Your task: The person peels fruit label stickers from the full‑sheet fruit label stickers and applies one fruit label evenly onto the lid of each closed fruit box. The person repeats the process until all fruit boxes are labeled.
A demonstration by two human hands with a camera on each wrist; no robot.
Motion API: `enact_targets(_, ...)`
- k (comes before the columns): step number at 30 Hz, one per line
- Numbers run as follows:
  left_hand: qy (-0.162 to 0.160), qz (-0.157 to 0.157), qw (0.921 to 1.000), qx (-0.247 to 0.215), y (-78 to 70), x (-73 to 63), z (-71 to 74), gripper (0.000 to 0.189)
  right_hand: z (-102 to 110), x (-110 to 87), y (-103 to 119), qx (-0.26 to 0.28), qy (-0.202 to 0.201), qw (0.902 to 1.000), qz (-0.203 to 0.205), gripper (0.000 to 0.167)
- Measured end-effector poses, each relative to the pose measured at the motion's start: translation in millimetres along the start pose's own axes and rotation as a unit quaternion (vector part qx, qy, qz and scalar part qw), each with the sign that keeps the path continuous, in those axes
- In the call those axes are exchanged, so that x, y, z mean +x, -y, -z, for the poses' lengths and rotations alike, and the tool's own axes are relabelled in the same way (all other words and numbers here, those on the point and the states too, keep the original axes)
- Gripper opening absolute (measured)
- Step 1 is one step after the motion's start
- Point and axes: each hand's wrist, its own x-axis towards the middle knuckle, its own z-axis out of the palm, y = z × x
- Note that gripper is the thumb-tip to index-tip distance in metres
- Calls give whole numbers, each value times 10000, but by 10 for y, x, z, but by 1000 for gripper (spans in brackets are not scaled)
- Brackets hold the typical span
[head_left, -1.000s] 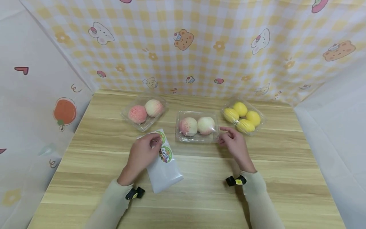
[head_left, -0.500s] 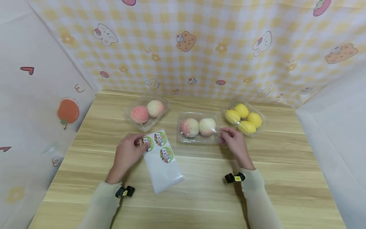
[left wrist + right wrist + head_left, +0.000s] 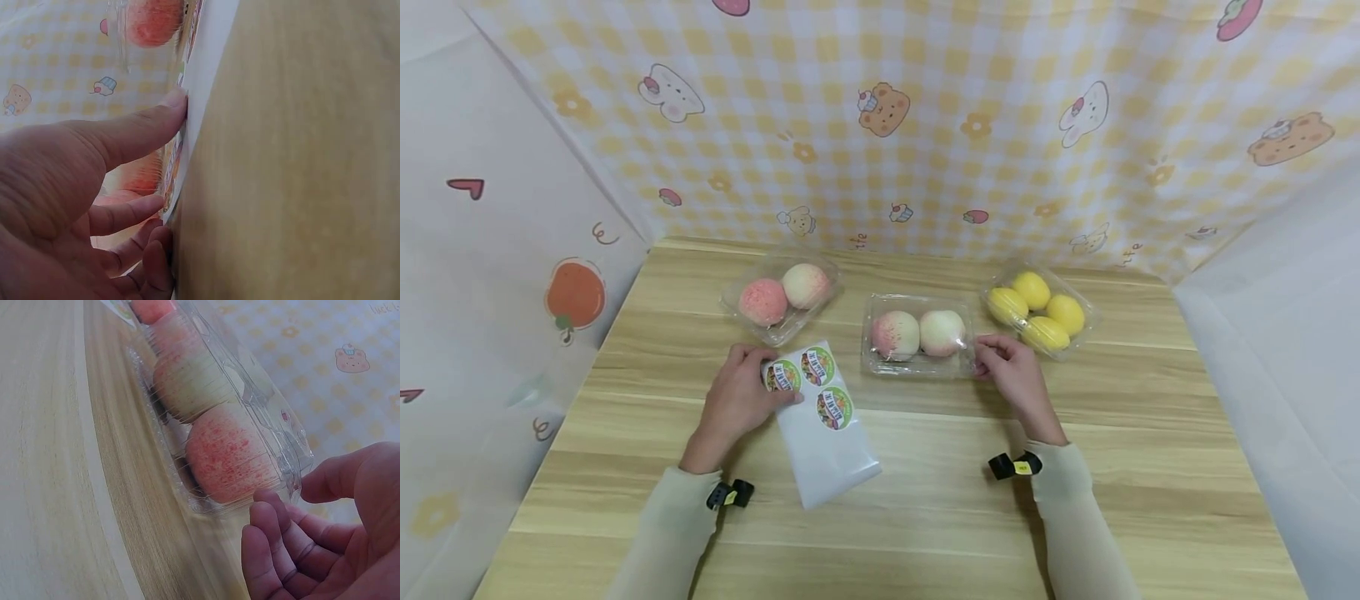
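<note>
In the head view, my left hand lies at the left edge of a white sticker sheet. Its straight thumb touches the sheet just below a round fruit-printed sticker; the other fingers are loosely bent along the edge, as the left wrist view shows. Two more round stickers sit on the sheet. With thumb and fingertips, my right hand holds the right end of a clear plastic clamshell box. Inside this closed box are two pink-and-cream peaches. Whether the box is lifted at all, I cannot tell.
Another clear box with two peaches stands behind the sheet at the left. At the right rear is a clear box of yellow lemons. A checked cloth hangs along the wooden table's back edge.
My left hand has moved left from over the stickers to the sheet's left edge, and its thumb has slid down off the left sticker. My right hand stays at the middle box.
</note>
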Motion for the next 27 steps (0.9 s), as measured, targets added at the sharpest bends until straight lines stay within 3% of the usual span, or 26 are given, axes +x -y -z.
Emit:
enact_targets(11,50,-25,10000,61,-41,-54,-7,64,-6,-15,-20,32,26,10000,12,32)
enact_targets(21,261,-226,9993,116,-116,-113,-45,59,10,-5,-12,9,43,10000,39,33)
enact_targets(27,181,-351,9992,-9,-135,-136,-31,53,13,-3,-6,-6,52,10000,67,32)
